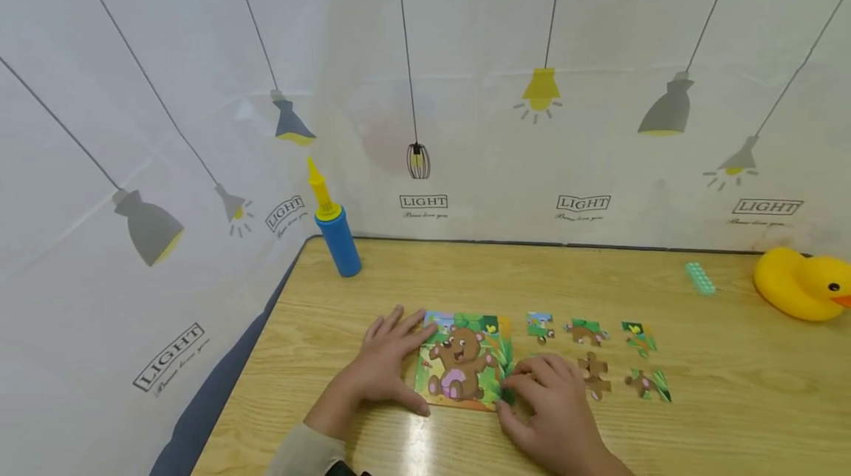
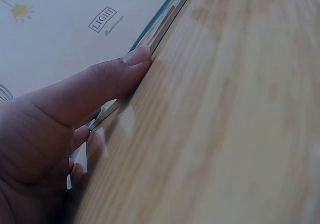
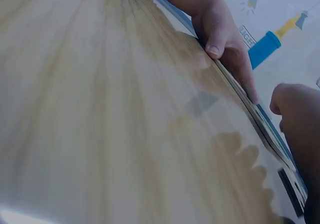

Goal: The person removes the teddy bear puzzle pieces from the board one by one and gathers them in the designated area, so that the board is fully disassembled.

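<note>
A square bear-picture puzzle board (image 1: 459,361) lies flat on the wooden table between both hands. Along its left side my left hand (image 1: 388,358) spreads its fingers, some fingertips over the upper left edge. In the left wrist view, the thumb (image 2: 117,78) of that hand rests against the board's near edge. My right hand (image 1: 552,402) is at the lower right corner, thumb and forefinger bent with their tips right at the edge. Loose jigsaw pieces lie right of the board, among them a brown one (image 1: 594,376) partly behind the right hand.
More loose pieces, such as a green-and-brown one (image 1: 586,332) and a corner one (image 1: 640,337), lie in rows. A blue-and-yellow hand pump (image 1: 340,243) stands at the back left. A mint-green studded block (image 1: 700,279) and a yellow rubber duck (image 1: 794,284) sit back right.
</note>
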The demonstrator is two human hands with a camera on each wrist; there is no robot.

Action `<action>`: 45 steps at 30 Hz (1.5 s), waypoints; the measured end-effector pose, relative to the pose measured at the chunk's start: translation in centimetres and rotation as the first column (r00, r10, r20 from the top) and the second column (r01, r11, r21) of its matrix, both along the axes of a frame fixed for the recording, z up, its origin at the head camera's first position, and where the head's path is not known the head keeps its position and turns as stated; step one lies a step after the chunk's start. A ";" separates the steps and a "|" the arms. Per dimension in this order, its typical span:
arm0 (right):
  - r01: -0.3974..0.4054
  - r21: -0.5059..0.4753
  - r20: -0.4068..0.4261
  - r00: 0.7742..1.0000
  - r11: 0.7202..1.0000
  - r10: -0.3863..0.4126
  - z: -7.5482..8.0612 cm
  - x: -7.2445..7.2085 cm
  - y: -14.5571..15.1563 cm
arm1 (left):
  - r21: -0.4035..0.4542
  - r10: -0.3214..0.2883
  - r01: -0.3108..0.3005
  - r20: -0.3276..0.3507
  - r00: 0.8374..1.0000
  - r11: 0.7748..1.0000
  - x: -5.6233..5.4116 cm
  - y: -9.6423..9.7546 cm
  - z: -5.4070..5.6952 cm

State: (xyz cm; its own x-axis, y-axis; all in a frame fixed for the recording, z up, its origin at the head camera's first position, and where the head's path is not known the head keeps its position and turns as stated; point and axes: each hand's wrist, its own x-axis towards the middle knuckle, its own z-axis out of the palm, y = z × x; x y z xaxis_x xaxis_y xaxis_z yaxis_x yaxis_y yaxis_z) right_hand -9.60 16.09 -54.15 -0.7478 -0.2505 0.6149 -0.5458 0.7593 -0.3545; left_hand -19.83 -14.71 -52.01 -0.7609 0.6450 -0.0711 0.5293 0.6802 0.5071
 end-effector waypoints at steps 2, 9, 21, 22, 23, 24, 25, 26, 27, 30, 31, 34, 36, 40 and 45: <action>-0.027 0.007 -0.006 1.000 1.000 0.027 0.0 -0.3 -0.9 | 0.004 0.001 -0.001 0.001 1.000 1.000 0.1 0.0 0.1; -0.060 0.022 0.027 0.998 0.998 0.059 0.1 -1.1 -4.0 | -0.008 0.008 -0.008 -0.004 1.000 1.000 0.2 0.0 0.2; 0.061 0.066 0.274 0.959 0.996 -0.077 0.1 -1.1 -5.1 | -0.025 0.009 -0.009 -0.019 1.000 1.000 0.3 0.0 0.0; 0.061 0.059 0.290 0.954 0.996 -0.076 0.1 -1.1 -5.1 | -0.026 0.008 -0.009 -0.018 1.000 1.000 0.3 0.0 0.0; 0.062 0.049 0.307 0.949 0.997 -0.074 0.1 -1.2 -5.0 | -0.025 0.008 -0.008 -0.016 1.000 1.000 0.3 0.0 0.0; 0.063 0.038 0.324 0.943 0.997 -0.072 0.1 -1.2 -5.0 | -0.024 0.008 -0.008 -0.017 1.000 1.000 0.3 0.0 0.0; 0.063 0.028 0.341 0.938 0.998 -0.069 0.1 -1.3 -5.0 | -0.023 0.007 -0.008 -0.016 1.000 1.000 0.3 0.0 -0.1; 0.065 0.020 0.356 0.932 0.998 -0.068 0.1 -1.3 -4.9 | -0.023 0.007 -0.007 -0.014 1.000 1.000 0.3 0.0 -0.1; 0.063 0.009 0.372 0.926 0.998 -0.062 0.2 -1.4 -4.9 | -0.022 0.007 -0.007 -0.014 1.000 1.000 0.3 0.0 -0.1; 0.068 -0.005 0.415 0.908 0.998 -0.060 0.4 -1.4 -4.8 | -0.020 0.007 -0.007 -0.014 1.000 1.000 0.3 0.0 -0.2; 0.070 -0.006 0.427 0.902 0.998 -0.061 0.5 -1.4 -4.8 | -0.019 0.007 -0.008 -0.012 1.000 1.000 0.3 0.0 -0.1; 0.080 0.000 0.456 0.887 0.997 -0.071 0.6 -1.4 -4.8 | -0.018 0.009 -0.009 -0.007 1.000 1.000 0.3 0.0 -0.1; 0.084 0.008 0.468 0.880 0.996 -0.078 0.7 -1.4 -4.8 | -0.015 0.010 -0.010 -0.004 1.000 1.000 0.2 0.0 0.0; 0.086 0.013 0.483 0.872 0.996 -0.081 0.9 -1.5 -4.9 | -0.010 0.012 -0.012 0.001 1.000 1.000 0.2 0.0 0.1; 0.077 -0.011 0.503 0.862 0.997 -0.061 1.2 -1.6 -4.9 | -0.014 0.014 -0.014 0.000 1.000 1.000 0.1 0.0 0.1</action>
